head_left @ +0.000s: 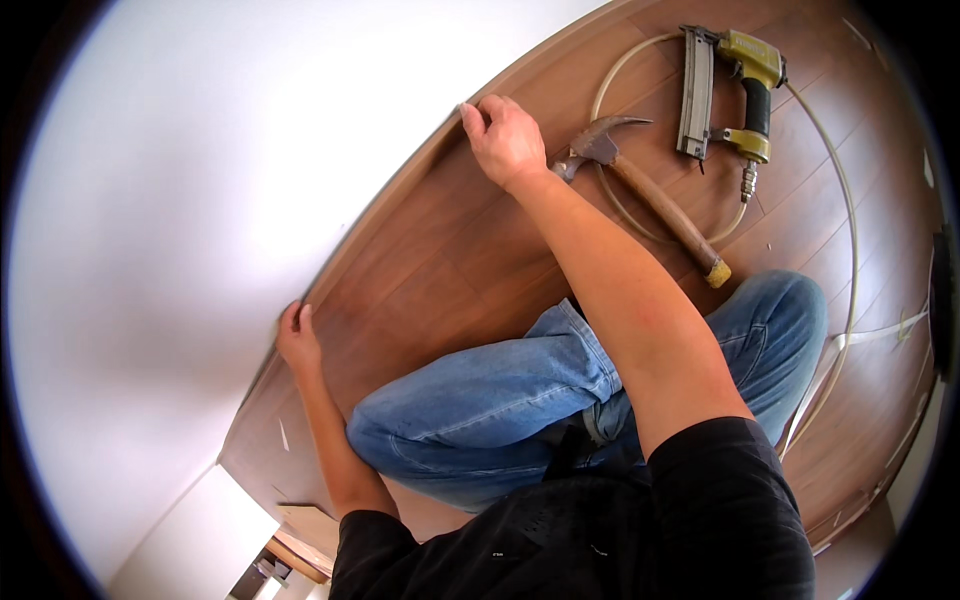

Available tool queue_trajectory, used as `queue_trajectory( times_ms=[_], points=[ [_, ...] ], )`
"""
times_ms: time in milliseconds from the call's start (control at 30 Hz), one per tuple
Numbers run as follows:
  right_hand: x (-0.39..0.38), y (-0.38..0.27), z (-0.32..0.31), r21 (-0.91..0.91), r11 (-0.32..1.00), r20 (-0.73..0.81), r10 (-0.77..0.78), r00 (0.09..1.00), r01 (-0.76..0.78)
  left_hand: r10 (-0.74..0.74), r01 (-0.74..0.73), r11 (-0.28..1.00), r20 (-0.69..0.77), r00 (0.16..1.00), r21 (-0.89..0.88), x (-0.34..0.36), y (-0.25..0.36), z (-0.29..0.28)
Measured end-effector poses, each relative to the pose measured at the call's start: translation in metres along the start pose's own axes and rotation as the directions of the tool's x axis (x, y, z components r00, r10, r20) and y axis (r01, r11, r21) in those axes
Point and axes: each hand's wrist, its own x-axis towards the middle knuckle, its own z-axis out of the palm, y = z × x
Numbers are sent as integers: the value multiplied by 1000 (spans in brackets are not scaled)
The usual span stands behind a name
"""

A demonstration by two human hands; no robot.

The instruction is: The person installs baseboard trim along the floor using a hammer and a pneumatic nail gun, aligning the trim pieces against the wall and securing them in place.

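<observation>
A long brown wooden baseboard runs along the foot of the white wall. My right hand is closed on its top edge, thumb and fingers curled over it by the wall. Lower left, my left hand pinches the same baseboard nearer the corner. A thin dark line shows between board and wall. The inner sides of my fingers are partly hidden. Just right of my right hand lies a claw hammer with a wooden handle, its head partly behind my wrist.
A yellow-green and black nail gun lies on the wood plank floor, its pale air hose looping around it. White strips lie at the far right. My bent legs in jeans take up the middle.
</observation>
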Motion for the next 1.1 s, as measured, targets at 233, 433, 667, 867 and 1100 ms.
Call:
queue_trajectory(
  times_ms=[233, 433, 667, 867, 1100],
  points=[
    [3, -1, 3, -12, 1000, -2, -22, 1000, 22, -693, 620, 653, -13, 721, -434, -11, -88, 3],
    [1, -7, 6, 0, 1000, 18, 8, 1000, -8, -665, 598, 221, 330, 670, -770, 5, -136, 9],
    [2, -4, 5, 12, 1000, 13, -18, 1000, 18, -645, 571, 172, 346, 681, -803, 13, -145, 17],
    [-3, -6, 4, -36, 999, 32, -3, 999, 5, -682, 602, 96, 388, 620, -793, 19, -120, 19],
    [-2, -16, 10, 55, 997, 66, 55, 996, -59, -578, 578, 162, 398, 713, -800, 19, -129, 0]
  ],
)
